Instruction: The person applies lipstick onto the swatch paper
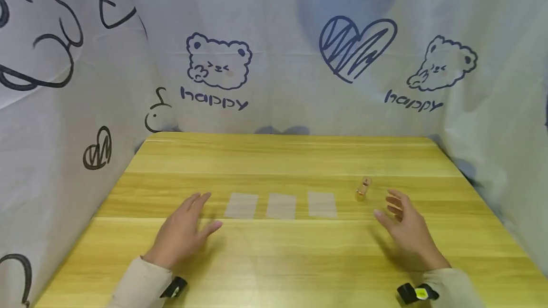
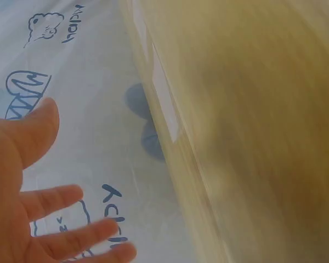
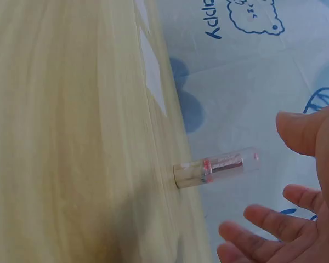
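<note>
A lipstick (image 1: pixel 363 189) with a shiny gold base and a clear cap stands upright on the table, right of three white paper squares. In the right wrist view the lipstick (image 3: pixel 216 167) shows reddish bits under its cap. My right hand (image 1: pixel 406 227) hovers just right of it, fingers loosely bent, touching nothing. My left hand (image 1: pixel 181 232) is held over the table left of the left paper square (image 1: pixel 241 205), fingers spread and holding nothing. The middle square (image 1: pixel 281 206) and the right square (image 1: pixel 322 204) lie in the same row.
The wood-grain table (image 1: pixel 274 260) reaches back to a white cloth (image 1: pixel 278 84) with drawn bears, hearts and lettering. More of this cloth hangs along the left and right sides. Each wrist wears a black band, the left one (image 1: pixel 174 287) below a light sleeve.
</note>
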A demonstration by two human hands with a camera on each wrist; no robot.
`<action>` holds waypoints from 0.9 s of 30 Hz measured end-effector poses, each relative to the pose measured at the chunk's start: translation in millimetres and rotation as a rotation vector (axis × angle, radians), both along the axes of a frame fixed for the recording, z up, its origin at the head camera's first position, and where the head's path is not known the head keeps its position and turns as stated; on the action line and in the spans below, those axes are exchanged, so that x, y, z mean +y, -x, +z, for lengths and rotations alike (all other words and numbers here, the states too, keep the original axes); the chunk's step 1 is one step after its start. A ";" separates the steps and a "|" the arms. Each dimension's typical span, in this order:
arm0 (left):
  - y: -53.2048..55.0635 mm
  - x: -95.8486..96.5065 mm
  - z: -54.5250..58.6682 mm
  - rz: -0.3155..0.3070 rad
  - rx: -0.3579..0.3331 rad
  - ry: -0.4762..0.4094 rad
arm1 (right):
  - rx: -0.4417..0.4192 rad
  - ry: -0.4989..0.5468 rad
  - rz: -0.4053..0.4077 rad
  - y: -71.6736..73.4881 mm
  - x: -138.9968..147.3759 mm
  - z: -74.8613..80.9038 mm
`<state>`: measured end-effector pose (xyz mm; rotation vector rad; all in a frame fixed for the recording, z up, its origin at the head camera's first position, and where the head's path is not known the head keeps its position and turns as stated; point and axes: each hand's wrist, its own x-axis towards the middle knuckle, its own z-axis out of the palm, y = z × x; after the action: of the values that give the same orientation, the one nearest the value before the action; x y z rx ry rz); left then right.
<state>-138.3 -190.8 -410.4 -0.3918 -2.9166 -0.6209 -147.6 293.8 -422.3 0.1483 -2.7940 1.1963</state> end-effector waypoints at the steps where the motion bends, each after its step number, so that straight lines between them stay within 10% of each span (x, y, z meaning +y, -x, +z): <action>1: 2.1 -0.4 0.1 -0.011 -0.019 -0.023 | -0.001 0.019 0.007 2.8 1.3 -0.2; 13: 31.5 6.1 -0.2 -0.254 -0.185 -0.027 | -0.147 0.198 -0.021 32.9 3.3 -2.8; 27: 68.0 28.8 1.0 -0.400 -0.192 0.104 | -0.164 0.182 -0.003 65.9 8.3 -15.4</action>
<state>-206.3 -162.1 -409.4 -0.9975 -3.0814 -0.5828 -213.5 302.1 -437.7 0.0335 -2.7988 1.5182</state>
